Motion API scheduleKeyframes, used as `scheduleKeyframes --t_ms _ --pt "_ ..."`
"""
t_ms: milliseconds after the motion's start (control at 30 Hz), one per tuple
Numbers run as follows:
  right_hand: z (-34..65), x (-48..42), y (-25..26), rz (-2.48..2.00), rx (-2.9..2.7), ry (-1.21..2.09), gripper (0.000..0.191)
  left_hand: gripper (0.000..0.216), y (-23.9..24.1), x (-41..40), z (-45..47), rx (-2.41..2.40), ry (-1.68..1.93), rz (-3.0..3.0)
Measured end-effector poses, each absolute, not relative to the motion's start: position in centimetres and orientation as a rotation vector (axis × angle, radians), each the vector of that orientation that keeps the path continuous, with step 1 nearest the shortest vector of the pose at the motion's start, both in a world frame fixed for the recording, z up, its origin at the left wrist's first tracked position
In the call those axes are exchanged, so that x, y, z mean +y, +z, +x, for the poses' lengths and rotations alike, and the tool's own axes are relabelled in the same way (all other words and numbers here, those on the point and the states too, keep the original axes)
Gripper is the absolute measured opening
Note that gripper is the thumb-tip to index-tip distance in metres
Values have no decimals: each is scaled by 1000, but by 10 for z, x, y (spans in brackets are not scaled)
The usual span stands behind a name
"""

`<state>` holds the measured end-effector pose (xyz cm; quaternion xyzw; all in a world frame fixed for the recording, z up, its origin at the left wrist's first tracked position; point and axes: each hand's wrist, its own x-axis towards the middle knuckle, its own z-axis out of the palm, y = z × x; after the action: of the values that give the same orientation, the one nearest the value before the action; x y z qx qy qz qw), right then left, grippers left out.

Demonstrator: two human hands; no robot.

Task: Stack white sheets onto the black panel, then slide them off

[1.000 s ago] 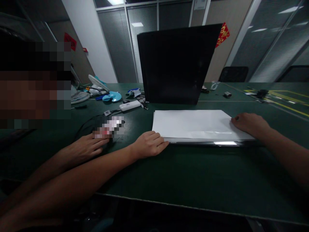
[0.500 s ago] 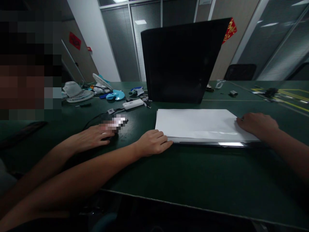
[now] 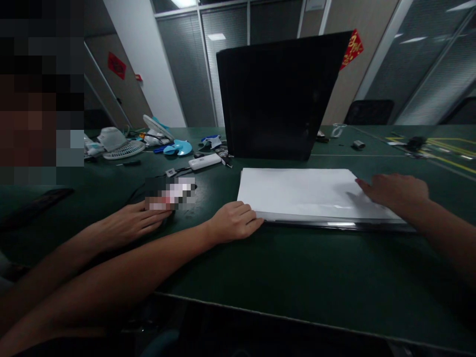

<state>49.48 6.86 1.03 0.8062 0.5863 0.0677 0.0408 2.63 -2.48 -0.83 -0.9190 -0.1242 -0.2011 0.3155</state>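
Observation:
A stack of white paper [image 3: 301,191] lies on the green table [image 3: 282,272], on top of a thin dark glossy board whose front edge shows. My left hand [image 3: 234,223] rests on the table at the stack's front left corner, fingers loosely stretched and touching the edge. Over on the right part of the top sheet, my right hand [image 3: 394,191] lies flat, fingers pointing left and holding nothing.
A tall black panel [image 3: 278,94] stands upright just behind the paper. A co-worker's hand [image 3: 130,225] rests on the table at my left, by a blurred small object and cables. A white fan [image 3: 122,144], blue parts and a white device [image 3: 204,160] lie at the back left.
My right hand has slid a little to the left across the top sheet, its fingers now stretched out. My left hand and the co-worker's hand stay in place.

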Motion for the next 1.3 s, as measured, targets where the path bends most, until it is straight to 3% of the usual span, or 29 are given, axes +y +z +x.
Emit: scheduleKeyframes --t_ms 167,267,433,733,1100,1300 --pt "460 54 11 1861 2639 486 68 12 -10 -26 28 -328 -568 -2400" --pt "431 38 7 1365 3023 274 58 13 -12 -25 28 -329 -589 -2411" --pt "391 10 -3 1013 3168 -116 65 12 -12 -25 28 -307 -600 -2427" --pt "375 8 -17 1130 2985 -390 61 14 -8 -24 34 -284 -585 -2403" --pt "373 9 -11 1390 2900 -412 77 17 -3 -28 35 -310 -593 -2401" --pt "369 7 -5 1310 3006 -496 67 13 -4 -26 33 -330 -577 -2397"
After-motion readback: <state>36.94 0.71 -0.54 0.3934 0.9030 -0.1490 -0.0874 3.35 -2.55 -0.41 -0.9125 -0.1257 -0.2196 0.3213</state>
